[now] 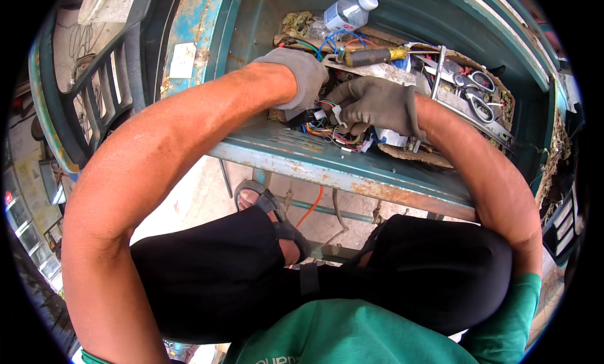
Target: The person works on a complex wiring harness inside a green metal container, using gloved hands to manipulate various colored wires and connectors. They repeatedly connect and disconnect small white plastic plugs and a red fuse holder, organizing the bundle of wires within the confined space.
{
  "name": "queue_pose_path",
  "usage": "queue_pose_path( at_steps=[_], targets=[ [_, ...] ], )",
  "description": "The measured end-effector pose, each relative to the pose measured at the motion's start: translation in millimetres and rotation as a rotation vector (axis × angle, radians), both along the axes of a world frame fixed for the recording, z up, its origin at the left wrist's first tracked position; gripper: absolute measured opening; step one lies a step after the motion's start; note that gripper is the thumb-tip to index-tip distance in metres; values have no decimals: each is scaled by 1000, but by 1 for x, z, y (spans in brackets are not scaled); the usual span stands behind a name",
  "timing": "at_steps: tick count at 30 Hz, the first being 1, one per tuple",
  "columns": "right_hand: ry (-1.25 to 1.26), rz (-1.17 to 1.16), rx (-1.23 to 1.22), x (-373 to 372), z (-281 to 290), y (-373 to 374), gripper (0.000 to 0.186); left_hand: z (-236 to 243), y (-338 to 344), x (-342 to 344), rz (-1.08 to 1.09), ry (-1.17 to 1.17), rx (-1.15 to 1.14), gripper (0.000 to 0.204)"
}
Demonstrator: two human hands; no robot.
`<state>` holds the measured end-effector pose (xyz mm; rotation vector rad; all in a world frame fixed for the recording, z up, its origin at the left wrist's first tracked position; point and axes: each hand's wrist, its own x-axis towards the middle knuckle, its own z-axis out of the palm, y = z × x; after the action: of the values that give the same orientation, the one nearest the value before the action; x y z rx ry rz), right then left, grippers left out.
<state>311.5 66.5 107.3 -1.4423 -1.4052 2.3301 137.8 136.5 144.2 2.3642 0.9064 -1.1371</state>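
Both hands wear grey work gloves and are inside a teal metal tray [415,16]. My left hand [307,76] is curled over the tray's near left part, its fingertips mostly hidden; what they hold I cannot make out. Close beside it on the right, my right hand [377,105] is closed around thin wires with a small white connector [338,115] at its fingertips. Below the hands lies a tangle of coloured wires [333,135], with more white connectors and a dark part among them.
Beyond my hands lies a screwdriver [371,56] with a yellow and black handle. Scissors [479,106] and a metal bar [436,74] rest at the right. A capped clear bottle [347,14] leans at the back. The tray's rusty front rim [352,183] crosses above my knees.
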Motion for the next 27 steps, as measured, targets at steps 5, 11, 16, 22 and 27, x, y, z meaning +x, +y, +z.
queue_pose_path(
  at_steps=[5, 11, 16, 22, 27],
  targets=[
    [42, -47, -32, 8, -7, 2, 50, 27, -3, -3, 114, -88, 6, 35],
    [-61, 82, 79, 1, -3, 4, 46, 27, -7, 0, 180, -88, -49, 30],
    [-81, 55, 73, -1, -9, 2, 45, 17, -8, 2, 157, -90, -74, 28],
    [-98, 77, 124, -6, -12, 3, 45, 10, -6, 1, 152, -67, -52, 29],
    [-114, 76, 133, -5, -15, 4, 51, 11, -4, 1, 113, -119, -32, 29]
  ],
)
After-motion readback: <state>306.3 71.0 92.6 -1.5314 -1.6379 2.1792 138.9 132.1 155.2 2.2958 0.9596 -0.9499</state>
